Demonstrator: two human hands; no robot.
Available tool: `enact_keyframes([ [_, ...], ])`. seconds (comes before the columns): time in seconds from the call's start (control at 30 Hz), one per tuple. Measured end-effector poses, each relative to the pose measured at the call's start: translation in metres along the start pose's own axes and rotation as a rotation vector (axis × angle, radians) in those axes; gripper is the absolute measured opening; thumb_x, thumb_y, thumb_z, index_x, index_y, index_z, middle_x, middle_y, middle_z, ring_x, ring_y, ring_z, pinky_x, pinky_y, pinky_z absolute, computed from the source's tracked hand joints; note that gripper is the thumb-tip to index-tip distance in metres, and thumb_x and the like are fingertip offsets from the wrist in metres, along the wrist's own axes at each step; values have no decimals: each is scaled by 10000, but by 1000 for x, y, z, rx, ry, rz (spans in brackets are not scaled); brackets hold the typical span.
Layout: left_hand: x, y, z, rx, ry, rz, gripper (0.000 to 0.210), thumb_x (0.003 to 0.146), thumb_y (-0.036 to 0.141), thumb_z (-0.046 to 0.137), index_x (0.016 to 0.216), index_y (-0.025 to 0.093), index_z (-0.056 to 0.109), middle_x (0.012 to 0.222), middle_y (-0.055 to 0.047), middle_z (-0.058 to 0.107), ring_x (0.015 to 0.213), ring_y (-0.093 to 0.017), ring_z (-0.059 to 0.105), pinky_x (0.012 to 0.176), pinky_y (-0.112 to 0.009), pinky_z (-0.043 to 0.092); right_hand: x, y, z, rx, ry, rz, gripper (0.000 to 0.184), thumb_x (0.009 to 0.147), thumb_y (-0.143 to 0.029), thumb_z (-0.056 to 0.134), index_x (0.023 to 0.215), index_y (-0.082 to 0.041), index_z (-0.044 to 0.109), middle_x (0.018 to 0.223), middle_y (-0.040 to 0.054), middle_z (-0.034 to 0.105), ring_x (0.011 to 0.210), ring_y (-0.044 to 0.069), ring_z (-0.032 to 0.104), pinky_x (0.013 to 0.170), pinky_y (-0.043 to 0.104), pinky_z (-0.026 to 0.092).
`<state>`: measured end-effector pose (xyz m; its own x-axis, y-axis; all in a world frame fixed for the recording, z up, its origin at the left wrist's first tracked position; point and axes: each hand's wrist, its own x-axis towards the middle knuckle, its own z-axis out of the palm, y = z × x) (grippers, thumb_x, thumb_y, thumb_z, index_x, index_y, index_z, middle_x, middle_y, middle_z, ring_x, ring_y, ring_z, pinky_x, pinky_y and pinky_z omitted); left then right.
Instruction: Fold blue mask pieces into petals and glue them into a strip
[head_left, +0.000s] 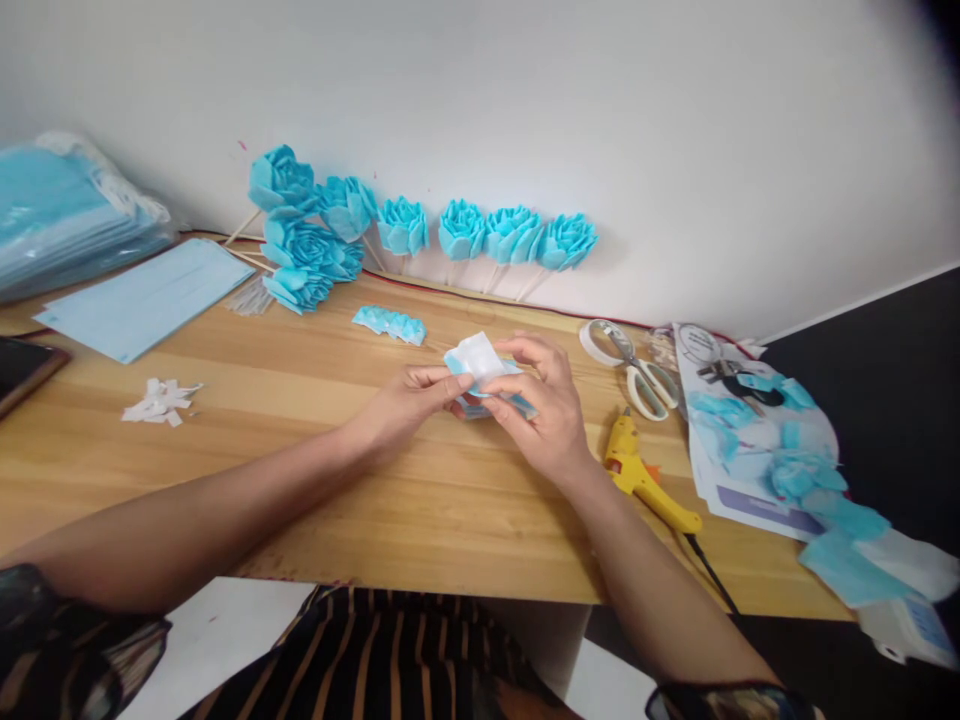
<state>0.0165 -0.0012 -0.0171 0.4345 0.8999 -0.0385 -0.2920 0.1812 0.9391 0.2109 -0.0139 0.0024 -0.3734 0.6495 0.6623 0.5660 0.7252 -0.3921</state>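
Note:
Between my hands, just above the wooden table, is a small piece of blue-and-white fabric (478, 354), white side up. My left hand (411, 398) pinches its left side between thumb and fingers. On the other side, my right hand (551, 408) grips it with curled fingers and thumb. Some light blue material shows under the fingers, partly hidden. Behind my left hand a short row of folded blue petals (390, 324) lies on the table. Several blue fabric roses (461, 230) on thin sticks lean on the wall.
A yellow glue gun (637, 472), scissors (646, 385) and a tape roll (600, 343) lie right. Fabric scraps (806, 470) cover papers at far right. Left are flat blue masks (150, 297), a bagged mask stack (71, 215), white strips (160, 402) and a phone (26, 370).

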Motion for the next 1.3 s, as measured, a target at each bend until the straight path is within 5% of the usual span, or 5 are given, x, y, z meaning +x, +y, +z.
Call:
enact_keyframes([
  [0.2,-2,4,-1,170,-8,47,310,856,426,693,663,190,751,815,-54,758,800,-181,647,794,-308,500,-2,-5,3,206,14,270,32,916,-252,650,906,-253,680,1229,85,649,1170,250,630,981,465,507],
  [0.47,-2,6,-1,243,19,56,331,853,426,690,621,193,731,814,-62,772,793,-196,664,762,-311,514,-6,-3,7,406,33,505,68,876,-301,691,884,-242,658,871,17,696,825,174,649,777,325,518],
  [0.73,0,6,-2,302,101,99,188,770,350,763,666,194,769,621,-4,681,572,-120,516,574,-243,402,-5,-5,9,527,62,593,277,874,-316,676,1137,-257,614,843,-12,669,761,148,612,737,303,515],
  [1.13,-3,12,4,292,74,126,244,778,353,729,620,174,679,606,14,587,623,-131,512,631,-255,412,-6,-8,9,592,-43,574,473,885,-307,653,1337,-293,516,915,3,680,796,165,640,747,332,554],
  [1.3,-4,13,6,259,3,151,145,805,336,706,765,213,771,647,9,637,692,-163,567,675,-270,451,-7,-9,10,570,-28,589,493,883,-303,654,1353,-316,506,926,16,670,815,187,635,760,368,575],
])
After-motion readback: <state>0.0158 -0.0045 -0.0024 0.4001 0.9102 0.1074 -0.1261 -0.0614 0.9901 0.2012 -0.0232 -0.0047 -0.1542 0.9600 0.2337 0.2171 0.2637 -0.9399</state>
